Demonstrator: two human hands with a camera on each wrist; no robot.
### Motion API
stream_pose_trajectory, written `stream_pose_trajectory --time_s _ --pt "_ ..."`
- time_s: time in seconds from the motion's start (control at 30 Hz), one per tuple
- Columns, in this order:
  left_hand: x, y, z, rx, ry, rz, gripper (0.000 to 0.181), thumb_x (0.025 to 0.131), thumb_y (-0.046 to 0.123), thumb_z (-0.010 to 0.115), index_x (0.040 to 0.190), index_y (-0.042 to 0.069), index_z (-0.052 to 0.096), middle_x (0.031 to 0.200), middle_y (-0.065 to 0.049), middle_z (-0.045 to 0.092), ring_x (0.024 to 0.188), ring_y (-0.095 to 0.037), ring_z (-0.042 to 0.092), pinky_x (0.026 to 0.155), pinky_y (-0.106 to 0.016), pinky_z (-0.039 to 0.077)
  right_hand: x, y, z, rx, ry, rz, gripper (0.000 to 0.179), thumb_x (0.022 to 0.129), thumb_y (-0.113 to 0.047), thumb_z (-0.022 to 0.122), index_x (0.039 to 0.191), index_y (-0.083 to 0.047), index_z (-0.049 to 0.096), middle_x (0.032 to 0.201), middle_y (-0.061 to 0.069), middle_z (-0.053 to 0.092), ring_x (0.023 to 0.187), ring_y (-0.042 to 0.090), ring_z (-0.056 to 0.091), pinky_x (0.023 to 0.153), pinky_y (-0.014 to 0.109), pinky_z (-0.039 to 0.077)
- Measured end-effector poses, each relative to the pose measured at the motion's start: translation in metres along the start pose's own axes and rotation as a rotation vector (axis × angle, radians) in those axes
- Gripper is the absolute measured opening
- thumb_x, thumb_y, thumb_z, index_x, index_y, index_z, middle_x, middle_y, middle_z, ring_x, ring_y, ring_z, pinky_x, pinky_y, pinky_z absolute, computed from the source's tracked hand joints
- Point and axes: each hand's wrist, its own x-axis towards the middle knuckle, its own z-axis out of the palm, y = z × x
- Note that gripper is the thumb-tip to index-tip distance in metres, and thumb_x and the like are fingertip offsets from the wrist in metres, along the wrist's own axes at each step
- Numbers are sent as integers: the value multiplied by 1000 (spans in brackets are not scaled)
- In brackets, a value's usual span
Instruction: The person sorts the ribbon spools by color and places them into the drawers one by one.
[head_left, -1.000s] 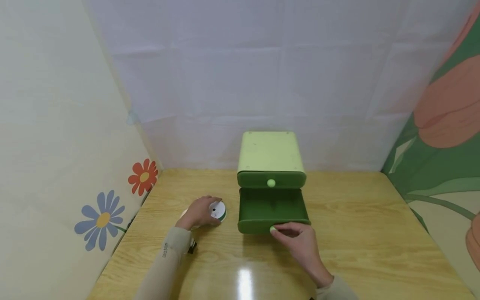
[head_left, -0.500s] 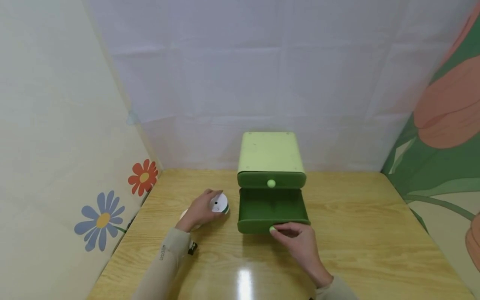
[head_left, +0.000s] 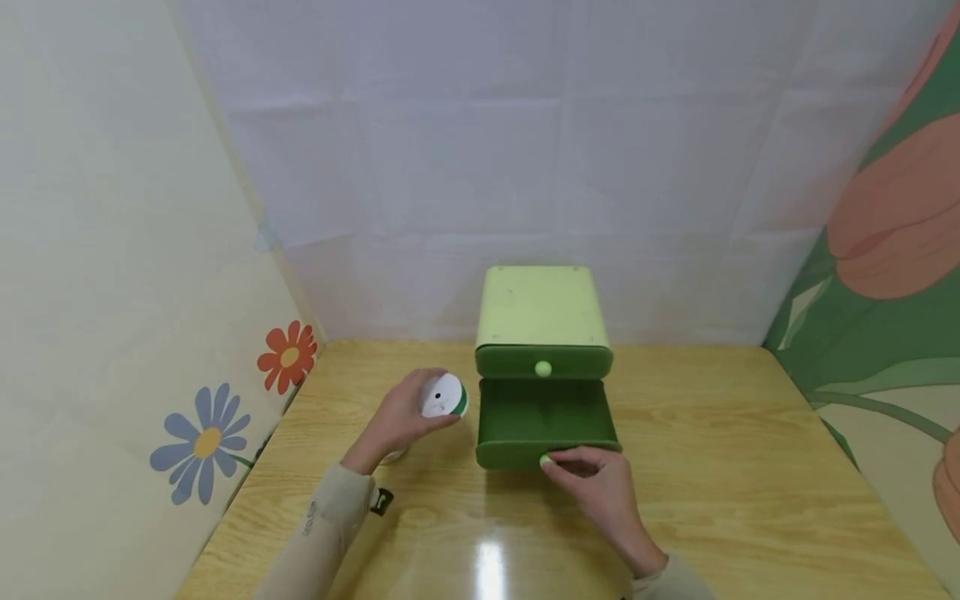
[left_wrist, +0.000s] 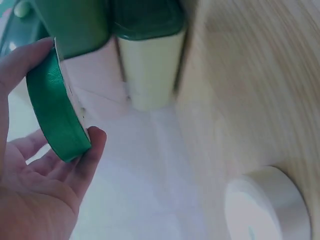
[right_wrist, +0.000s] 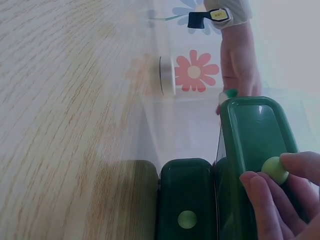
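Spool and drawer, head view. The spool of green ribbon (head_left: pixel 442 397) is in my left hand (head_left: pixel 401 418), raised off the table (head_left: pixel 720 467), just left of the pulled-out lower drawer (head_left: pixel 540 412) and apart from its left wall. That sideways gap, together with the height of the drawer wall, is the governing relation. The spool is a short disc without a long axis; its white face is turned upward, the green edge showing on the right. The drawer runs near to far, its front crossing left to right.

Left-hand pose: my forearm slants from near left toward far right. My thumb bears on the spool's near edge and my fingers on its far edge, gripping it across its width.

Right-hand pose: my right hand (head_left: pixel 596 487), the nearer of the two to the drawer, reaches in from near right. My thumb and fingers pinch the lower knob (right_wrist: pixel 275 170); the hand lies just to the right of it.

Surroundings: the upper drawer (head_left: pixel 510 362) is closed beneath the cabinet's pale green top (head_left: pixel 542 304). A white roll (left_wrist: pixel 267 207) rests on the table below my left hand, partly hidden in the head view.
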Motion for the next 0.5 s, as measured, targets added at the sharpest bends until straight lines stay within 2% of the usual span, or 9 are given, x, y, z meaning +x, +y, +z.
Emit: stream_pose_trajectory --time_s 0.27,0.5 --pt "-10 20 -6 -50 -49 82 79 76 37 94 146 22 60 142 -7 54 111 -27 59 87 -38 54 0 1 -1 -13 2 5 13 77 -12 92 86 -11 83 85 5 80 74 7 72 70 20 59" --pt "-14 31 -3 -33 -46 160 79 75 39 94 145 20 62 131 -4 59 104 -19 60 84 -32 53 1 1 -1 -12 1 6 13 77 -12 92 86 -10 83 85 5 80 74 7 72 71 20 58"
